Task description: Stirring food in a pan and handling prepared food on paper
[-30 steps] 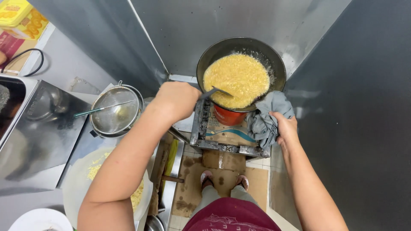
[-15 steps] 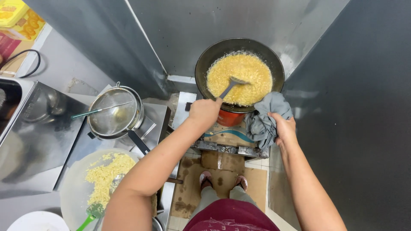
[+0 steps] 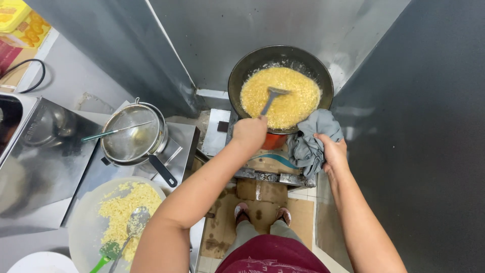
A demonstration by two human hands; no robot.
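A black wok [image 3: 237,83] sits on a burner and is full of yellow bubbling food [image 3: 293,98]. My left hand [image 3: 248,134] grips the handle of a metal spatula [image 3: 270,98] whose blade rests in the food. My right hand [image 3: 331,151] clutches a grey cloth [image 3: 310,139] pressed against the wok's near right rim.
A metal strainer over a pot [image 3: 132,132] with a green-handled utensil [image 3: 108,133] stands to the left. Below it a round tray [image 3: 83,222] holds yellow fried bits and a skimmer [image 3: 134,222]. Steel walls surround the stove [image 3: 268,169]. My feet stand on cardboard [image 3: 260,194].
My left hand pulled back toward me from over the wok, and the spatula now stands out in the food. The view shifted, showing more of the tray at left.
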